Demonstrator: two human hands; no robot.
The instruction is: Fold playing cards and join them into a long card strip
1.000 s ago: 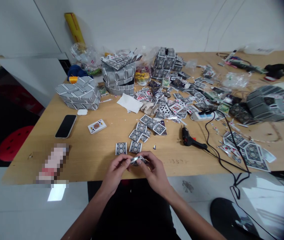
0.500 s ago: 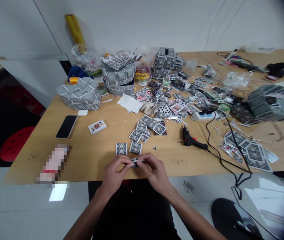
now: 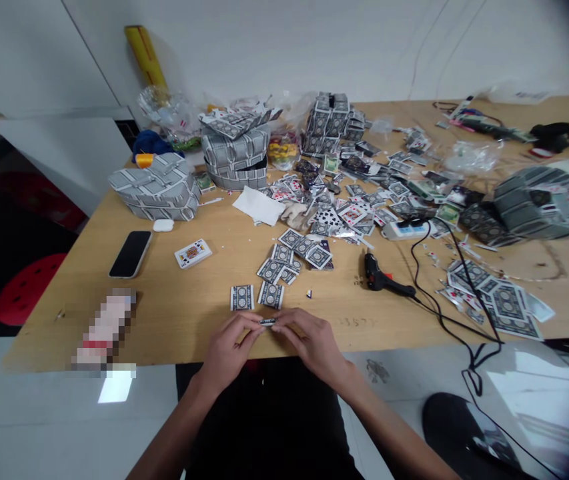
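We're facing a table, a card heap covering its far middle. Nr the front edge, our L hand & R hand are pinching; a black glue gun is lying off R; 2 patterned cards are lying just beyond; smallest, a narrow card pc is being held btwn both hands.

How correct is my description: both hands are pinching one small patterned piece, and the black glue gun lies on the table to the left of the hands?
Only the side is wrong. The head view shows the black glue gun on the table to the right of the left hand and right hand. Both are indeed pinching one small patterned piece.
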